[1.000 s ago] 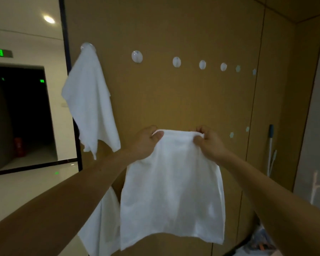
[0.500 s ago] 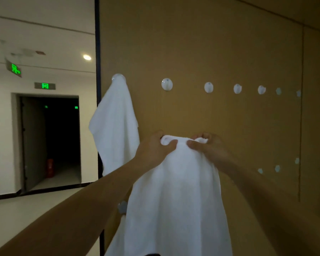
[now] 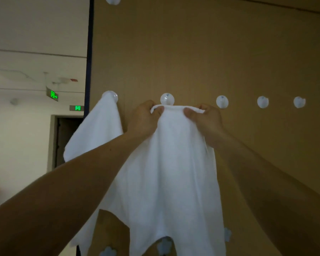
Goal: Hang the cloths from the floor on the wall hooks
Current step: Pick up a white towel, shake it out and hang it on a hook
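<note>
One cloth (image 3: 98,126) hangs on the row's leftmost hook (image 3: 111,95). Second cloth (image 3: 174,163): my left grip (image 3: 143,118) and right grip (image 3: 206,120) pinch its top edge just under the next hook (image 3: 167,98) (not yet caught on it). Floor out of view.

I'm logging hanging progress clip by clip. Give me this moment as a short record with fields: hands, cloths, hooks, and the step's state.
second hook: round, top uncovered
held cloth: white, top edge stretched across the second hook's lower part
left hand: pinches that edge left of the hook
right hand: pinches it right of the hook
hung cloth: white, hangs from the first hook
free hooks: further right along the row
step state: whether the held cloth has caught cannot be told
</note>
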### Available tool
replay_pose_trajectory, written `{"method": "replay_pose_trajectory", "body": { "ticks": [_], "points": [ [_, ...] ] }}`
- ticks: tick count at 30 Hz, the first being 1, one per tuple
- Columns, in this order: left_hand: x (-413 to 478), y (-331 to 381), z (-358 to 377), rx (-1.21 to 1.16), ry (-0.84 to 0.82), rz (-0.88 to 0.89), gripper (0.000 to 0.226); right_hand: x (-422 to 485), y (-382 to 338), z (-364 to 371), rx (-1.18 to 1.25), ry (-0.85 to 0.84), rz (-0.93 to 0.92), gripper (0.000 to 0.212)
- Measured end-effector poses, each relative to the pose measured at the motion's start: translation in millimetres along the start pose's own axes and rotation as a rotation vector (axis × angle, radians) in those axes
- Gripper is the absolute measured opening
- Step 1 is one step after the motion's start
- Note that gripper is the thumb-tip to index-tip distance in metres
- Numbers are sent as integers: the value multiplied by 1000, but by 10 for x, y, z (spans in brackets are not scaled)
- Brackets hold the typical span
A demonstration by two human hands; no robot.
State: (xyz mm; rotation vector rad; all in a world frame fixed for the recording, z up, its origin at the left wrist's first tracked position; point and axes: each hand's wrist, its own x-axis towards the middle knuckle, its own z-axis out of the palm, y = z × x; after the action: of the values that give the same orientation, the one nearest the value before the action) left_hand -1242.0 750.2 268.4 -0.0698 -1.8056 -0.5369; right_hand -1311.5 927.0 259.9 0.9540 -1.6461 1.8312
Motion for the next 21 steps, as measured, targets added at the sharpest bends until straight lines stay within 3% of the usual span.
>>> {"method": "replay_pose_trajectory", "body": {
  "ticks": [7, 14, 18, 21],
  "points": [
    [658, -13, 114, 166, 107, 32, 24, 790, -23, 204, -110, 68, -129, 15],
    [948, -169, 248, 433, 76, 24, 27, 1188, 97, 387, -301, 87, -102, 37],
    [940, -215, 284, 444, 138, 4, 25, 1176, 201, 461, -373, 126, -114, 35],
    [928, -165, 285, 420, 69, -66, 25, 1170, 195, 437, -382, 93, -87, 33]
  ]
}}
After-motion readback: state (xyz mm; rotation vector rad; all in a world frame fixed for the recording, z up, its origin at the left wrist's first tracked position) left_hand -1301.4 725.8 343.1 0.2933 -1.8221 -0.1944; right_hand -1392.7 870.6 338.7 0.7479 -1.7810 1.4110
